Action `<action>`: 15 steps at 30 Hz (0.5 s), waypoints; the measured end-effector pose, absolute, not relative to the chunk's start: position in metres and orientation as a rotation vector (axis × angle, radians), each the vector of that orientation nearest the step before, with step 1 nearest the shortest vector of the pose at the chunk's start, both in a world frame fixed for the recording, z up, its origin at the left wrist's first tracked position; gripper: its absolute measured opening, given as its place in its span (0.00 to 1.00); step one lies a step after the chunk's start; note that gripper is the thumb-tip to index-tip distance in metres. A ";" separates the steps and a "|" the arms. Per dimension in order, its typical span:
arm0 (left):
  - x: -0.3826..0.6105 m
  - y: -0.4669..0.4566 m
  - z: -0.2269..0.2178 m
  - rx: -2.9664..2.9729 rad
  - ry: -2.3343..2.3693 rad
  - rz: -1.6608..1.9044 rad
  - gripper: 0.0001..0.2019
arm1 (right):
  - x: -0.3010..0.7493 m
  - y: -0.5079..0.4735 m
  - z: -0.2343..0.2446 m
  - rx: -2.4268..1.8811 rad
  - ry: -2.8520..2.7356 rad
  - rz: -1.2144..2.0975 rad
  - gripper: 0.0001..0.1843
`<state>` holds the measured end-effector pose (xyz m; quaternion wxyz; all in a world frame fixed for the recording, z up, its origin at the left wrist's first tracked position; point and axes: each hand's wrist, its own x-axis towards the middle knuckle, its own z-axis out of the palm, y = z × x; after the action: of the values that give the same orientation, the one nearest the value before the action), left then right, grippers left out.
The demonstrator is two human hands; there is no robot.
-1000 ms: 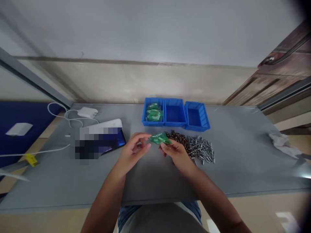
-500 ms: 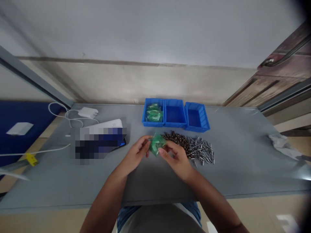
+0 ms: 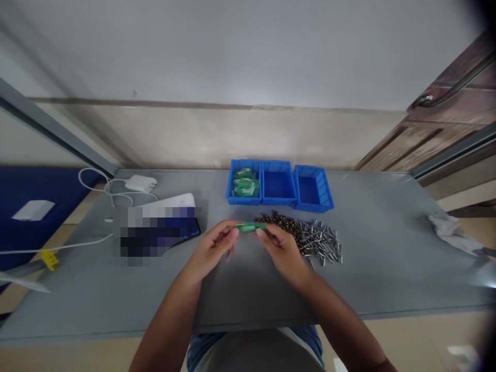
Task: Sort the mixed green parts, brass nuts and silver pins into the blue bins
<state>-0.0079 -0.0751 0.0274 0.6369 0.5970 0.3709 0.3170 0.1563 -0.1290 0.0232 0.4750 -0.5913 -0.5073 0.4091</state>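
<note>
A small green plastic bag (image 3: 248, 228) is stretched between my two hands, folded into a narrow strip. My left hand (image 3: 214, 245) pinches its left end between thumb and fingers. At the right end, my right hand (image 3: 282, 250) grips it the same way. What the bag contains is too small to make out. Just beyond and beside my right hand lies a pile of brownish metal fittings (image 3: 284, 223), partly covered by that hand. Silvery metal pins (image 3: 321, 240) are heaped against it on the right.
Behind my hands stand three blue bins: the left bin (image 3: 228, 199) holds several green bags (image 3: 246, 185), beside the middle bin (image 3: 279, 199) and the right bin (image 3: 315, 207). A phone (image 3: 189, 231), white charger (image 3: 140, 183) and cables lie left. A crumpled white cloth (image 3: 451, 233) lies far right on the grey table (image 3: 387, 258).
The green bag, spread out as a diamond before, is now folded into a thin strip. My left hand has taken hold of its left end; both hands stay nearly in place.
</note>
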 end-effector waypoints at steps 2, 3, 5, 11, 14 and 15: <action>-0.009 -0.076 0.028 1.402 0.906 0.736 0.12 | 0.155 -0.129 0.026 -1.429 -1.206 1.159 0.15; -0.009 -0.075 0.028 1.425 0.932 0.737 0.11 | 0.154 -0.129 0.028 -1.411 -1.196 1.224 0.17; -0.010 -0.075 0.028 1.471 0.968 0.741 0.10 | 0.152 -0.130 0.030 -1.381 -1.172 1.286 0.18; -0.009 -0.073 0.028 1.598 1.077 0.664 0.10 | 0.152 -0.131 0.034 -1.413 -1.155 1.133 0.14; -0.008 -0.073 0.029 1.633 1.093 0.646 0.12 | 0.156 -0.140 0.047 -1.497 -1.049 0.790 0.10; -0.008 -0.073 0.030 1.643 1.101 0.646 0.12 | 0.157 -0.145 0.054 -1.516 -0.980 0.635 0.09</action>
<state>-0.0085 -0.0725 0.0296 0.5059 0.6811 0.4565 0.2679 0.1572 -0.1455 0.0538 0.5762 -0.6474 -0.4187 0.2711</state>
